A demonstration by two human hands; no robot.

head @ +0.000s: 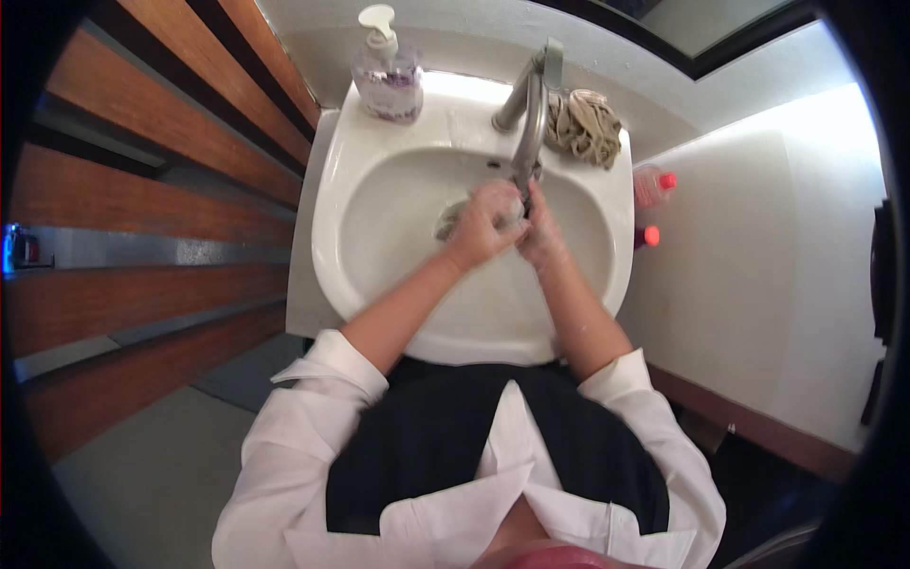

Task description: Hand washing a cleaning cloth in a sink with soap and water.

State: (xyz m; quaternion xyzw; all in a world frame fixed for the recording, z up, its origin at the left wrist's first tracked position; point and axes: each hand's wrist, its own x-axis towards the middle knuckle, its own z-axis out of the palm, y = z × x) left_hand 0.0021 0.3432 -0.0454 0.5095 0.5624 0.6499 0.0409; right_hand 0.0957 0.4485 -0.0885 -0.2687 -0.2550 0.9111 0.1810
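Observation:
Both of my hands are over the white ceramic sink basin (384, 235), close under the metal faucet (530, 135). My left hand (480, 224) has curled fingers and whitish lather on it. Its thumb points toward my right hand (542, 226), which is raised beside the spout's tip, fingers upward. The two hands nearly meet, and blur hides whether anything lies between them. Some lather also shows on my right wrist. Behind my left hand, the drain (446, 220) is partly covered.
A pump soap bottle (387, 82) stands on the sink's back left corner. A crumpled brown cloth (586, 128) lies right of the faucet. Red-capped bottles (650, 186) are beyond the right rim. Wooden slats (163, 199) rise at left, and a dark-framed mirror (704, 35) hangs above.

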